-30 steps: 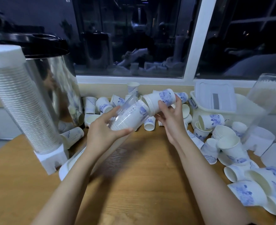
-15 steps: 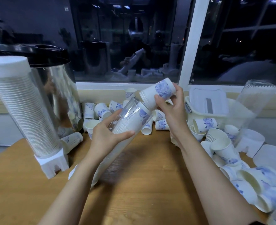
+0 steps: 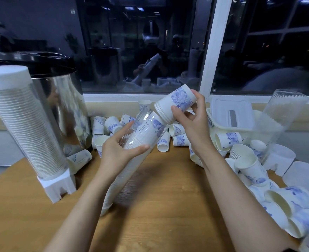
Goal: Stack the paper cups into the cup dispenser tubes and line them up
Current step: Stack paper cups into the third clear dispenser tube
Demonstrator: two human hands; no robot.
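Observation:
My left hand [image 3: 120, 151] grips a clear dispenser tube [image 3: 141, 135], tilted with its open mouth up and to the right; white cups fill it down to the table. My right hand [image 3: 190, 120] holds a short stack of white paper cups with blue flowers [image 3: 175, 104] by its side, rims pointing at the tube's mouth and just touching it. A full tube [image 3: 22, 131] stands upright on a white base at the left. Another tube [image 3: 277, 122], partly filled, leans at the right. Loose cups [image 3: 181, 140] lie behind my hands.
A steel urn with a black lid [image 3: 59, 99] stands behind the full tube. A white plastic basket with a lid [image 3: 232, 115] sits by the window. Several cups [image 3: 281, 202] are heaped at the right edge of the wooden table [image 3: 159, 215], near white tube caps [image 3: 303, 177].
Both hands have lifted the tube and the cup stack higher. The stack's rims have swung toward the tube's mouth.

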